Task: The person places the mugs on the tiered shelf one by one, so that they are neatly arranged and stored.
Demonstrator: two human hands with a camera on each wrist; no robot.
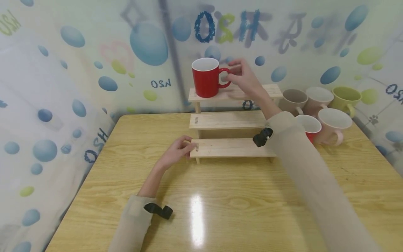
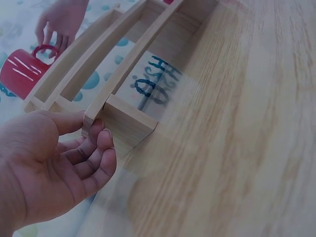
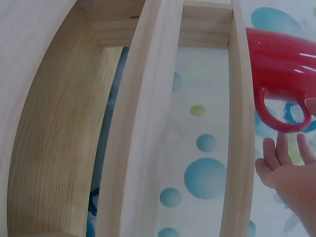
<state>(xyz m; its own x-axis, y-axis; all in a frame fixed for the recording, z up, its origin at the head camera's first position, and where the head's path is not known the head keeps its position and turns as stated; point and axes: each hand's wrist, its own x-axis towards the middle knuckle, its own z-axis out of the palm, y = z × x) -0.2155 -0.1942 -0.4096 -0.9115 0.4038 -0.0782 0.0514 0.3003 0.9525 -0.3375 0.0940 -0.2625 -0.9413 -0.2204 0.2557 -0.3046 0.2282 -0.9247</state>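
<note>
A red mug [image 1: 205,81] with a white inside stands upright on the left end of the top step of a wooden three-tier shelf [image 1: 231,120]. Beside its handle is my right hand [image 1: 244,77], thumb and fingertips close to the handle, fingers loosely spread rather than wrapped round it. The right wrist view shows the handle of the red mug [image 3: 284,64] near the fingertips of the right hand [image 3: 296,180]. My left hand [image 1: 176,152] pinches the left end of the lowest step; in the left wrist view, the left hand's thumb [image 2: 69,122] lies against that board.
Right of the shelf, several mugs crowd together: a grey mug [image 1: 293,99], a green mug [image 1: 346,98], a pink mug [image 1: 333,122] and another red mug [image 1: 310,126] partly behind my sleeve. A patterned cloth [image 1: 107,52] hangs behind the wooden table [image 1: 236,210].
</note>
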